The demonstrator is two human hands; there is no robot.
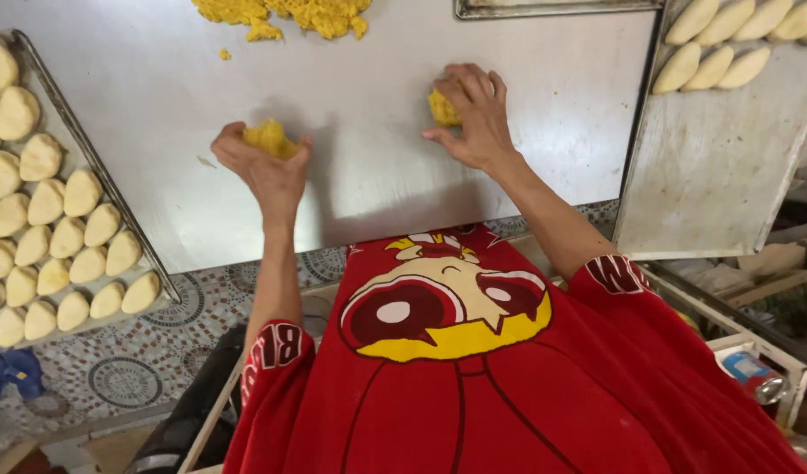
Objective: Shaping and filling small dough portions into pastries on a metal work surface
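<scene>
A small lump of yellow crumbly filling [269, 138] is held in the left hand [265, 167], with the fingers curled closed around it from below, so that the loose crumbs are pressed together and do not fall apart. A second yellow lump [442, 108] is covered by the right hand [474, 114]; it is pushed down against the metal surface [368, 167] under bent fingers, probably because the flat sheet gives a firm base for shaping. Beyond both hands, at the far edge of the surface, a bigger heap of the same yellow filling [289, 13] is seen, placed where it can be reached easily. To the outer side of the left hand a tray [96, 175] is set, filled with rows of pale dough pieces [52, 237] which lie close together. To the outer side of the right hand another tray [720, 175] is placed, and only its far end is occupied by longer pale dough pieces [728, 39]. Close to the body a red shirt [474, 377] with a cartoon print is visible.
</scene>
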